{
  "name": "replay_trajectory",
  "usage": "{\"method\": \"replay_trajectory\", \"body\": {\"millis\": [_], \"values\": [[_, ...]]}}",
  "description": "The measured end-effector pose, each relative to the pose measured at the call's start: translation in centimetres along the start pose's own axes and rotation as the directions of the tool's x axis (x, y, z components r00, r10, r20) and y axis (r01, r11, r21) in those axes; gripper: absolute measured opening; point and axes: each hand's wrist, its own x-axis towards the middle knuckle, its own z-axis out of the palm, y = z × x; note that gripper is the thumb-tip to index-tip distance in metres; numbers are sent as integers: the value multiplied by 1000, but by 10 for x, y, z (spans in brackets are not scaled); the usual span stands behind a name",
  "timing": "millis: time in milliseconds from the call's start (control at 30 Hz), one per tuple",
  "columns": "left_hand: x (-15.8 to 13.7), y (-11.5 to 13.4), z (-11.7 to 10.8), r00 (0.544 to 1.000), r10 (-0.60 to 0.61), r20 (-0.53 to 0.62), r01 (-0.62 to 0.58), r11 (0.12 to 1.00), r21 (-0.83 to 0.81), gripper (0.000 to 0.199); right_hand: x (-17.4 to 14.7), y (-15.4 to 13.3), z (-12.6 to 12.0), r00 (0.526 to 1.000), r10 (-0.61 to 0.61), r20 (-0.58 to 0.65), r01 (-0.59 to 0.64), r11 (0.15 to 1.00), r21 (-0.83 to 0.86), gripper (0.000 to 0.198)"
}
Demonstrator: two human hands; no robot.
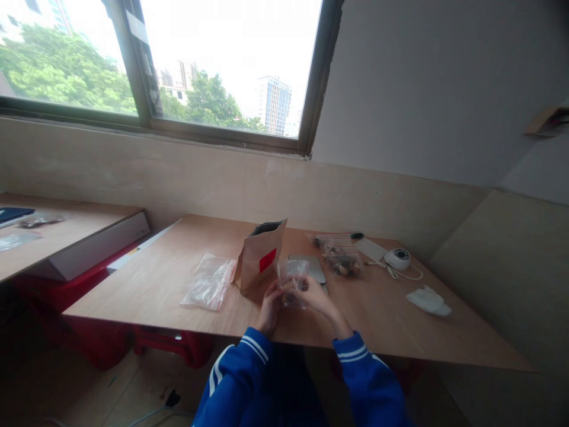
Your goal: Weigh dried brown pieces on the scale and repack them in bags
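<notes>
Between my two hands is a clear plastic zip bag [297, 271], held upright just above the front part of the table. Some dark contents show low in it, too small to name. My left hand [272, 302] is closed on the bag's left side. From the right, my right hand [313, 293] curls its fingers around the upper part. Just behind the bag lies a flat silver-topped scale or tray [316, 268], partly hidden. To the left stands an open brown paper pouch [256, 261] with a red label. A stack of clear zip bags [208, 281] lies farther left.
Several filled zip bags [342, 261] lie at the back right, near a green-capped item [357, 236]. A white dome camera [397, 258] with its cable and a crumpled white tissue [429, 300] are at the right. Red stools [178, 345] stand under the wooden table [151, 284].
</notes>
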Motion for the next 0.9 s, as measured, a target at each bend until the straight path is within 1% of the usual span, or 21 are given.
{"method": "replay_trajectory", "body": {"millis": [67, 167, 233, 300, 400, 500, 567, 667, 767, 833, 900], "values": [[0, 0, 0, 1000, -1, 4, 1, 1000, -5, 40, 1, 0, 2, 999, 0, -38, 2, 999, 52, 46], [0, 0, -1, 1000, 11, 4, -11, 1000, -19, 37, -1, -4, 2, 995, 58, -82, -45, 988, 151, 51], [0, 0, -1, 1000, 10, -6, -10, 1000, -25, 36, -4, -9, -2, 989, 77, -123, -56, 984, 171, 49], [0, 0, 0, 1000, 6, -21, -7, 1000, -22, 36, -8, -14, -11, 986, 38, -161, -15, 990, 137, 44], [-1, 1, 2, 999, -2, -45, 1, 1000, -20, 36, -14, -28, -29, 984, -56, -170, 69, 995, 70, 41], [-3, 3, 4, 998, -28, -54, 27, 999, -27, 39, -16, -51, -43, 968, -121, -219, 136, 989, 52, 41], [-4, 5, 5, 998, -44, -48, 43, 999, -23, 40, -10, -71, -45, 945, -185, -270, 202, 979, 38, 41], [-5, 6, 6, 998, -48, -49, 47, 999, -20, 40, 12, -100, -31, 912, -310, -269, 324, 946, 8, 39], [-4, 5, 4, 997, -51, -56, 50, 999, -23, 41, 43, -122, -7, 862, -447, -238, 447, 893, -55, 37], [-2, 3, 2, 998, -45, -40, 44, 999, -15, 41, 61, -131, 10, 808, -537, -243, 509, 843, -174, 34], [0, 0, -1, 999, -37, -20, 37, 999, -9, 43, 73, -138, 24, 766, -605, -216, 531, 786, -318, 33]]}}
